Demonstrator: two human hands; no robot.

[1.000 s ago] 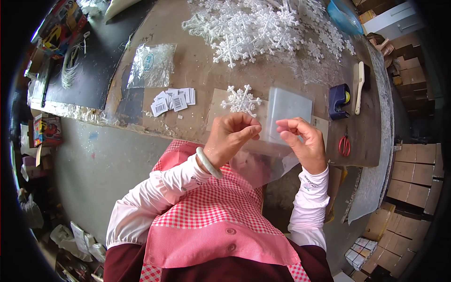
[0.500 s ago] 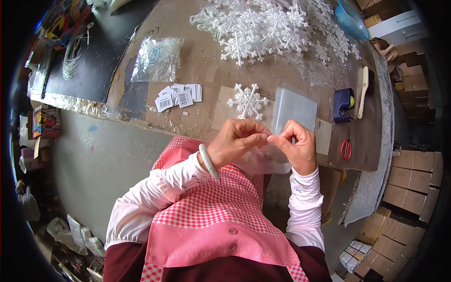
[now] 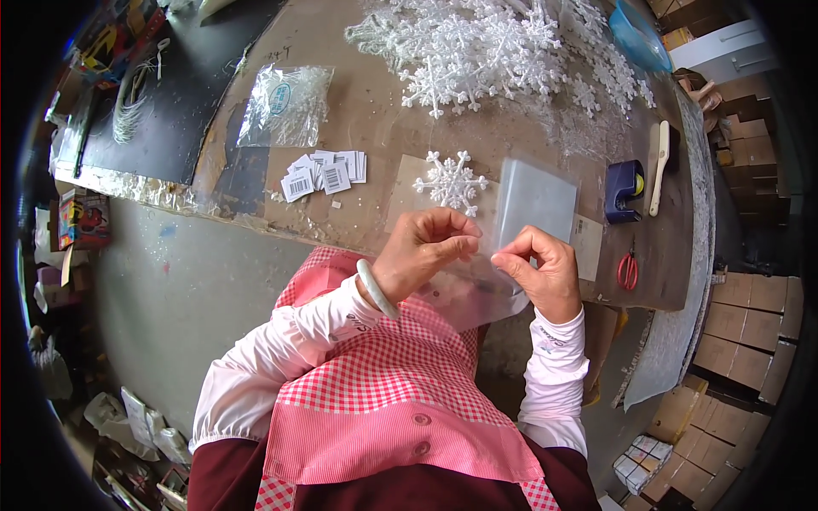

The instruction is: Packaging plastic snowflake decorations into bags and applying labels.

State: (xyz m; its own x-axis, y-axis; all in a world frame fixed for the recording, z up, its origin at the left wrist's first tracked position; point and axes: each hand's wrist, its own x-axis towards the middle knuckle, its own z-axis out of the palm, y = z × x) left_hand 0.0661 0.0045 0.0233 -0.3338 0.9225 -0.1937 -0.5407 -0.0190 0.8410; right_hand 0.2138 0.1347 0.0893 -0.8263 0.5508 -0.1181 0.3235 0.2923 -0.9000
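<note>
A clear plastic bag [image 3: 467, 294] hangs between my hands, in front of the checked apron. My right hand [image 3: 545, 268] pinches the bag's upper right edge between thumb and forefinger. My left hand [image 3: 430, 251], with a pale bangle at its wrist, is closed at the bag's other upper edge; its fingertips partly hide what they grip. Just beyond them, one white snowflake ornament [image 3: 450, 180] lies flat on a piece of cardboard [image 3: 405, 200]. To its right rests a stack of clear bags [image 3: 538, 200], partly behind my right hand.
White snowflakes [image 3: 486, 60] are heaped at the back. Barcode labels [image 3: 328, 173] and a packet of clear strands [image 3: 285, 106] lie to the left. At right are a tape dispenser [image 3: 623, 192], a brush [image 3: 660, 166] and red-handled scissors [image 3: 628, 271]. The table's front edge [image 3: 256, 226] runs before me.
My hands have moved apart from nearly touching; the right has shifted slightly right and down. More of the clear bag shows spread between them.
</note>
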